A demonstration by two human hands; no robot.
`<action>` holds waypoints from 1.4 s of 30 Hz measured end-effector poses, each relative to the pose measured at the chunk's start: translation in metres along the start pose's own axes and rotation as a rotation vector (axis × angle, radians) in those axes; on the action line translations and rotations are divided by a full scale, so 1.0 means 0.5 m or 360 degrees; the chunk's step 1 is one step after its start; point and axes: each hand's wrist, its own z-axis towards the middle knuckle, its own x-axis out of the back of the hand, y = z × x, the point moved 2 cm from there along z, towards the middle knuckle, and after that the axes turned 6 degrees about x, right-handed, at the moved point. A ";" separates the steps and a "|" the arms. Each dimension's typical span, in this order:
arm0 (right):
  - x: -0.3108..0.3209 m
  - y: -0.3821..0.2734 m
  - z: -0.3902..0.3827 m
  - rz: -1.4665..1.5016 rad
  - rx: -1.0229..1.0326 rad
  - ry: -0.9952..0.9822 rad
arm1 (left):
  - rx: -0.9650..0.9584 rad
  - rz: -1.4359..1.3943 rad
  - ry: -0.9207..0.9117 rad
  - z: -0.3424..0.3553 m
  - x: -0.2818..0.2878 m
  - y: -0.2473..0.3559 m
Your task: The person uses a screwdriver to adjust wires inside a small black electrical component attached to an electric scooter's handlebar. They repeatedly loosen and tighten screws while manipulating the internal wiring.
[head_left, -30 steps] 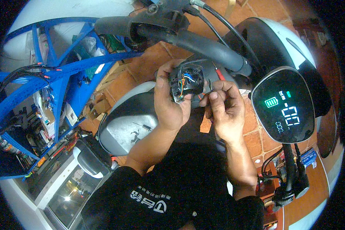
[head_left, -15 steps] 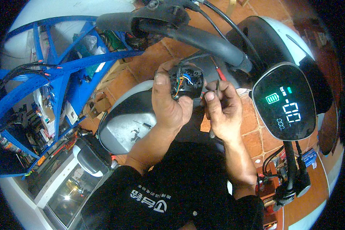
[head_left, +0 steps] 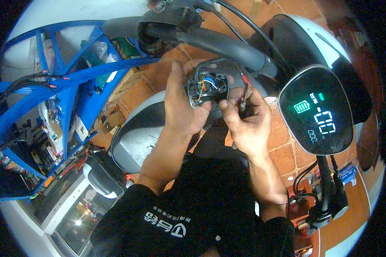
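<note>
My left hand (head_left: 180,107) cradles an opened black handlebar switch housing (head_left: 210,95), thumb raised along its left side. Orange, blue and white wires (head_left: 209,82) run across its exposed inside. My right hand (head_left: 249,120) is closed at the housing's lower right edge, its thumb tip against or very near it. A slim grey metal-ended piece (head_left: 243,104) shows between its fingers; its kind is unclear. Just above those fingers is a thin lead with a red sleeve (head_left: 245,79). Fingers behind the housing are mostly hidden.
The dark handlebar (head_left: 218,45) with cables crosses beyond my hands. A lit display (head_left: 316,111) stands at right. A blue rack (head_left: 68,103) with packed parts fills the left, near a black seat-like part (head_left: 137,132). Orange tiles (head_left: 283,160) cover the floor.
The housing has tilted, showing more of its inside and wires. My left thumb has lifted off its edge. My right hand has moved slightly left, its thumb up to the housing.
</note>
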 end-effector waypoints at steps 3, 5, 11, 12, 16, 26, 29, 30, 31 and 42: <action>-0.001 0.002 -0.002 -0.0001 -0.0002 0.0022 | 0.0133 0.0103 0.0094 0.009 0.005 0.005; 0.000 0.005 -0.002 0.0028 -0.0001 0.0025 | 0.0109 0.0111 0.0152 0.010 0.003 0.004; -0.002 0.006 -0.007 -0.0045 0.0063 -0.0035 | -0.0329 0.1037 0.0485 0.005 -0.014 -0.009; -0.001 0.006 -0.008 -0.0101 0.0164 -0.0023 | -0.0359 0.0943 0.0501 0.006 -0.013 -0.010; 0.018 0.016 -0.019 -0.0396 0.0380 -0.0044 | -0.0287 0.0432 0.0033 0.010 -0.021 -0.011; 0.006 0.019 -0.030 -0.0350 0.0353 -0.0208 | -0.0753 0.1357 0.0496 0.007 0.016 -0.015; 0.000 0.017 -0.028 -0.0227 0.0157 -0.0199 | -0.0967 0.1889 0.0540 0.002 0.030 -0.007; -0.003 0.014 -0.026 -0.0167 0.0079 -0.0171 | -0.0984 0.1854 0.0533 0.002 0.028 -0.007; -0.007 0.006 -0.024 -0.0108 0.0018 -0.0123 | -0.1002 0.1818 0.0529 0.001 0.027 -0.007; -0.027 0.004 -0.021 0.0187 -0.0126 -0.0032 | -0.0826 0.1342 0.0295 -0.010 -0.005 -0.017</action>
